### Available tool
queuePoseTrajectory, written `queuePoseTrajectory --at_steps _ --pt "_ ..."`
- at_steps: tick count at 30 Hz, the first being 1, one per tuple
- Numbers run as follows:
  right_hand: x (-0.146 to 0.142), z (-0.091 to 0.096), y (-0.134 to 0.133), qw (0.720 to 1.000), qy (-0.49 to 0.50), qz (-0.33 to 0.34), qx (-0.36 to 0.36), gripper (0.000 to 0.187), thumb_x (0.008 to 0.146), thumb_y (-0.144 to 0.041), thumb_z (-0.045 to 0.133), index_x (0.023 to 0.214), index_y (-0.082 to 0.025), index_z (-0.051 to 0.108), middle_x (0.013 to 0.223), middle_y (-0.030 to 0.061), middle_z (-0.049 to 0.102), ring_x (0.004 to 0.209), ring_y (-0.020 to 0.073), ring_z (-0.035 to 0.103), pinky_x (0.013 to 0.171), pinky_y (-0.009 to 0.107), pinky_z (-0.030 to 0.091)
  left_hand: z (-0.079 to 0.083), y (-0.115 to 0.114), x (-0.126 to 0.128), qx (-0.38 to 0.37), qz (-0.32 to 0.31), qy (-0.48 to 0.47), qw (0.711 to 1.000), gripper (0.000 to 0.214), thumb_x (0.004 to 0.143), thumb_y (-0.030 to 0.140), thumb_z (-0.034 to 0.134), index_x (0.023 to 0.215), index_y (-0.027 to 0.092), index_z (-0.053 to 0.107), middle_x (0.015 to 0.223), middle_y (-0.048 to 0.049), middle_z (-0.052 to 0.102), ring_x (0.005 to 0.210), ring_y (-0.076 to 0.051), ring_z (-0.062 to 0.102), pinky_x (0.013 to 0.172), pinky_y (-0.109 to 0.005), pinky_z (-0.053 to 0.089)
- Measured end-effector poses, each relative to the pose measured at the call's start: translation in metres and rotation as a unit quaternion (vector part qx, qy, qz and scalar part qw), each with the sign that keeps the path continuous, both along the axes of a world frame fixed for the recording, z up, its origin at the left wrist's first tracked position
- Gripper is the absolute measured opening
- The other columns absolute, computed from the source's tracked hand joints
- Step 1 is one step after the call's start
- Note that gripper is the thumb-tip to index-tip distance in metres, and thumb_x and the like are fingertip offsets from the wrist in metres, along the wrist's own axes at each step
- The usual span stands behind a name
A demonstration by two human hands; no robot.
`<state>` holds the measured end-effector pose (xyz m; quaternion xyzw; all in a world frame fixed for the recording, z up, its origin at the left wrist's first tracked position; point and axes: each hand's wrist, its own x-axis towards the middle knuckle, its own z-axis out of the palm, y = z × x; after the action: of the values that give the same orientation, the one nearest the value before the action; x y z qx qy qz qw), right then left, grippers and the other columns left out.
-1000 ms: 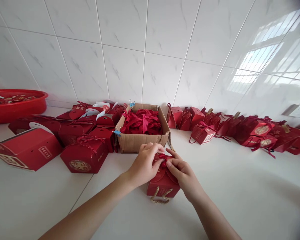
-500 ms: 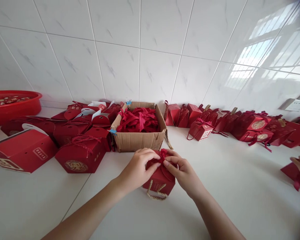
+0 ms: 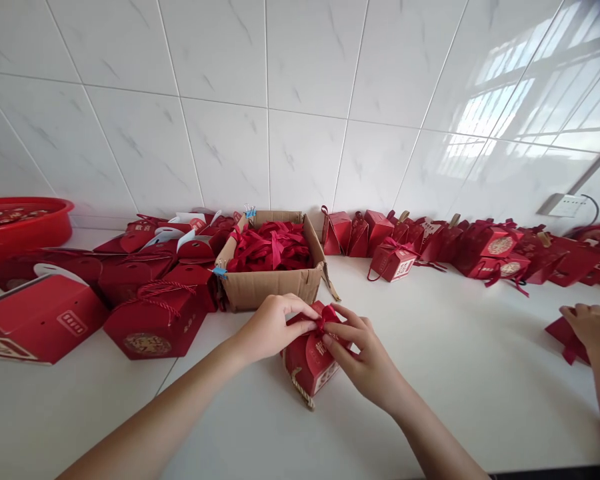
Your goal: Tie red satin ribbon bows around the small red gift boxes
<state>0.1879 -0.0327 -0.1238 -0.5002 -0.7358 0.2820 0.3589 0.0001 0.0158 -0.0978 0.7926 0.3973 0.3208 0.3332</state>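
Observation:
A small red gift box (image 3: 307, 363) with a gold rope handle stands on the white counter (image 3: 430, 373) in front of me, turned slightly. A red ribbon bow (image 3: 326, 316) sits on its top. My left hand (image 3: 270, 328) pinches the bow from the left, fingers closed. My right hand (image 3: 363, 353) pinches it from the right and rests against the box's side. Just behind stands a cardboard box (image 3: 267, 283) filled with red ribbons (image 3: 270, 243).
Red gift boxes (image 3: 150, 320) are piled at the left, and a row of finished ones (image 3: 480, 253) lines the tiled wall at the right. A red basin (image 3: 23, 227) sits far left. Another person's hand (image 3: 590, 330) holds a red piece at the right edge.
The gift box has turned and tilted under my hands, which stay on the bow. The other person's hand has come further into view at the right.

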Motion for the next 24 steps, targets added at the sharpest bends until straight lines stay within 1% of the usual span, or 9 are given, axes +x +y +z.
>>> queuePoseTrajectory --at_steps 2,4,7,11,15,18,21,23,24 --pt "0.002 0.004 -0.006 0.998 -0.048 0.012 0.032 0.023 0.092 -0.033 0.046 0.1 -0.03 0.068 0.133 0.0019 0.052 0.117 0.0249 0.046 0.093 0.042 0.045 0.006 0.001 0.001 -0.01 0.003 0.022 1.0 0.013 0.078 0.024 0.066 0.085 0.018 0.074 0.093 -0.0047 0.07 0.085 -0.018 0.066 0.083 -0.028 0.051" --pt "0.007 0.009 -0.009 0.993 -0.097 0.026 0.065 0.023 0.092 -0.03 0.046 0.105 -0.031 0.066 0.13 0.0021 0.054 0.103 0.0221 0.052 0.087 0.039 0.048 0.012 0.003 0.001 -0.017 -0.003 0.045 0.999 0.013 0.076 0.025 0.066 0.084 0.018 0.074 0.09 -0.0043 0.071 0.082 -0.018 0.066 0.08 -0.028 0.051" --pt "0.015 0.015 -0.008 0.984 -0.146 0.039 0.098 0.026 0.093 -0.024 0.043 0.109 -0.03 0.063 0.117 0.0028 0.062 0.094 0.0202 0.056 0.081 0.036 0.048 0.018 0.005 0.002 -0.023 -0.021 0.067 0.997 0.015 0.077 0.024 0.064 0.086 0.018 0.074 0.089 -0.0032 0.073 0.083 -0.018 0.067 0.078 -0.028 0.051" --pt "0.024 0.02 -0.001 0.98 -0.171 0.025 0.102 0.021 0.091 -0.018 0.042 0.103 -0.026 0.058 0.099 0.003 0.067 0.086 0.0195 0.059 0.076 0.035 0.047 0.02 0.006 0.004 -0.03 -0.039 0.067 0.997 0.015 0.076 0.022 0.061 0.086 0.019 0.073 0.09 -0.0016 0.074 0.083 -0.017 0.067 0.075 -0.026 0.051" --pt "0.025 0.025 0.006 0.988 -0.148 0.014 0.041 0.013 0.092 -0.026 0.042 0.103 -0.023 0.048 0.086 0.0018 0.063 0.07 0.0161 0.056 0.06 0.029 0.043 0.019 0.004 0.007 -0.038 -0.04 0.059 0.997 0.015 0.075 0.02 0.059 0.083 0.019 0.071 0.089 -0.0015 0.073 0.083 -0.018 0.067 0.074 -0.026 0.051" --pt "0.027 0.03 0.007 0.993 -0.114 0.026 -0.001 0.012 0.092 -0.031 0.042 0.101 -0.024 0.043 0.075 -0.0025 0.059 0.056 0.0118 0.047 0.053 0.025 0.037 0.017 0.005 0.008 -0.055 -0.035 0.041 0.997 0.015 0.074 0.02 0.059 0.084 0.018 0.071 0.089 -0.0022 0.073 0.084 -0.018 0.066 0.074 -0.026 0.051" --pt "0.035 0.036 0.005 0.993 -0.052 0.063 -0.086 0.02 0.092 -0.042 0.043 0.098 -0.024 0.039 0.058 -0.0075 0.049 0.05 0.0102 0.038 0.048 0.022 0.031 0.015 0.006 0.006 -0.075 -0.038 0.029 0.996 0.015 0.074 0.021 0.06 0.084 0.017 0.07 0.09 -0.0028 0.073 0.083 -0.018 0.066 0.074 -0.026 0.05" --pt "0.042 0.041 0.005 0.985 -0.062 0.071 -0.143 0.028 0.09 -0.051 0.043 0.095 -0.024 0.041 0.056 -0.0075 0.048 0.049 0.0101 0.037 0.046 0.022 0.03 0.015 0.008 0.004 -0.09 -0.048 0.025 0.995 0.016 0.074 0.021 0.06 0.085 0.017 0.07 0.09 -0.0032 0.072 0.083 -0.018 0.066 0.073 -0.026 0.05" --pt "0.044 0.043 0.007 0.983 -0.084 0.059 -0.15 0.031 0.089 -0.054 0.043 0.093 -0.023 0.043 0.059 -0.0059 0.05 0.05 0.0103 0.039 0.046 0.022 0.032 0.015 0.009 0.003 -0.098 -0.056 0.024 0.993 0.016 0.075 0.02 0.059 0.086 0.016 0.07 0.09 -0.0033 0.072 0.083 -0.018 0.066 0.073 -0.026 0.05"
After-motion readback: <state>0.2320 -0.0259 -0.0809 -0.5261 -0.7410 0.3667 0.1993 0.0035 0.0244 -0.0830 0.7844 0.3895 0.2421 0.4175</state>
